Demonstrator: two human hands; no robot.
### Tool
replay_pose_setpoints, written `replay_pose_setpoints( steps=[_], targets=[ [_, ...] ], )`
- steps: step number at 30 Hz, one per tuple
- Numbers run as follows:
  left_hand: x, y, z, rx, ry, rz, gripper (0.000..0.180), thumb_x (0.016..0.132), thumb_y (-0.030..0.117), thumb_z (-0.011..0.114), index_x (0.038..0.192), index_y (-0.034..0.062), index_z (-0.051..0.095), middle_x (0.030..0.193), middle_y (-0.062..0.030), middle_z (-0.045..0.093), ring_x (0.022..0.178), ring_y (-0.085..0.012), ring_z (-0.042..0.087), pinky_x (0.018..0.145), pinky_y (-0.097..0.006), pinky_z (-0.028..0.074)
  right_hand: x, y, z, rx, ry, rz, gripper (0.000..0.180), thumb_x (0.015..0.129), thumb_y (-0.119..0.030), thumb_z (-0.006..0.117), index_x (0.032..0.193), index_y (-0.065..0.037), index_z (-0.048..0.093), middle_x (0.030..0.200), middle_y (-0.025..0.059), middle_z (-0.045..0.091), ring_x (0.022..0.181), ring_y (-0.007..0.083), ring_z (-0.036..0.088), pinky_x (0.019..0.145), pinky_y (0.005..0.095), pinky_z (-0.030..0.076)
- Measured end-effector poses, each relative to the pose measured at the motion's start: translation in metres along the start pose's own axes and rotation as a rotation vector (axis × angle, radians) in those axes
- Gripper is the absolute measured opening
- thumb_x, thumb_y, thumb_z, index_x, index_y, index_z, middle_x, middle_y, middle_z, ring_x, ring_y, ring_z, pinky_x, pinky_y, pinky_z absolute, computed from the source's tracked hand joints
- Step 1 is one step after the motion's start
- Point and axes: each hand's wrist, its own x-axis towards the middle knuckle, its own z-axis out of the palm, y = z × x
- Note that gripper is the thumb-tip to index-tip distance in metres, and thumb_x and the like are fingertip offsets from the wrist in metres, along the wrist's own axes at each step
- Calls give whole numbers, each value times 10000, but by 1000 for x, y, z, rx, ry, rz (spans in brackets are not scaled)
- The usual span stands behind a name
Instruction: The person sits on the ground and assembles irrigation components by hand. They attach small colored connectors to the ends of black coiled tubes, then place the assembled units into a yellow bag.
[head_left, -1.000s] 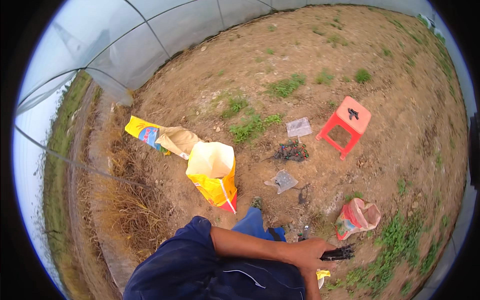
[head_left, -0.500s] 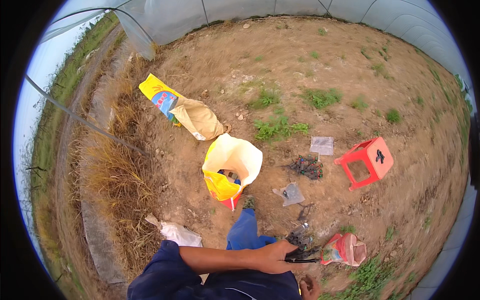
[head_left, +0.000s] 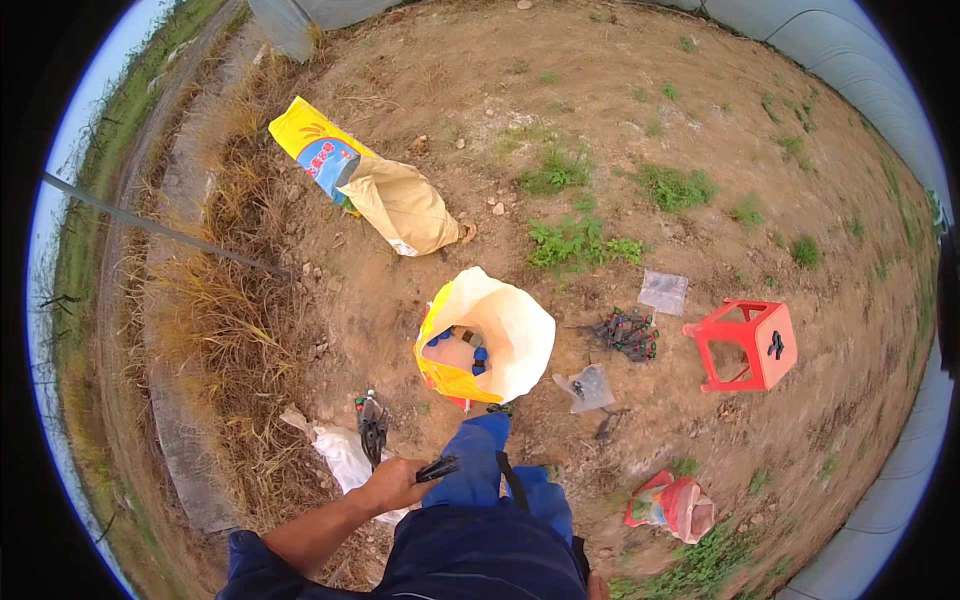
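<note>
My left hand (head_left: 393, 487) is closed around a bundle of thin black tubes (head_left: 372, 428) with small red and green tips. The tipped end points away from me, over the bare soil beside a white sack (head_left: 345, 458); the loose ends stick out on the other side of my fist, above my blue trouser leg. Only a sliver of my right hand (head_left: 597, 588) shows at the lower edge, its fingers hidden. In front of me an open yellow-and-white sack (head_left: 510, 335) stands upright, with blue and black fittings (head_left: 480, 360) at its bottom.
A heap of similar tipped black parts (head_left: 627, 335) lies right of the sack, between two clear plastic bags (head_left: 588, 388). Beyond is a red stool (head_left: 770, 350) with black pieces on it. A crumpled red bag (head_left: 680, 507) sits near right; a yellow-and-tan sack (head_left: 400, 210) lies far left.
My left hand has swung from the right side to the left, carrying the bundle of black tubes. My right hand has slipped mostly out of view. The view has shifted a little.
</note>
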Motion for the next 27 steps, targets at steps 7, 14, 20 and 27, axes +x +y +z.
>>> replay_pose_setpoints(
  steps=[7, 14, 20, 27],
  targets=[
    [-4, -174, 27, -331, 271, -273, 385, 928, 326, 683, 792, -35, 678, 637, -164, 637, 579, -240, 623, 590, -400, 489, 40, -102, 7, 231, -130, 30, 327, 918, -141, 710, 1185, 40, 655, 1035, 76, 683, 904, 126, 624, 818, 264, 486],
    [11, -107, 3, -445, 276, -592, 425, 917, 337, 699, 706, -30, 663, 573, -34, 580, 493, -119, 551, 440, -330, 421, 101, -195, 18, 34, -189, -184, 299, 918, -198, 722, 1143, -2, 710, 897, 27, 711, 791, 99, 640, 736, 241, 506],
    [39, -48, -17, -448, 298, -686, 451, 917, 372, 702, 691, -16, 655, 541, -22, 554, 474, -121, 556, 404, -327, 424, 194, -238, 11, -44, -207, -217, 279, 914, -174, 700, 1115, 20, 701, 910, 72, 722, 815, 132, 670, 755, 282, 531],
    [56, 10, -54, -440, 347, -656, 407, 941, 357, 677, 862, -41, 705, 617, -15, 575, 607, -92, 517, 549, -332, 445, 288, -307, 39, -166, -308, -339, 263, 911, -184, 685, 1059, 32, 695, 838, 85, 709, 744, 140, 657, 692, 291, 527]
  ],
)
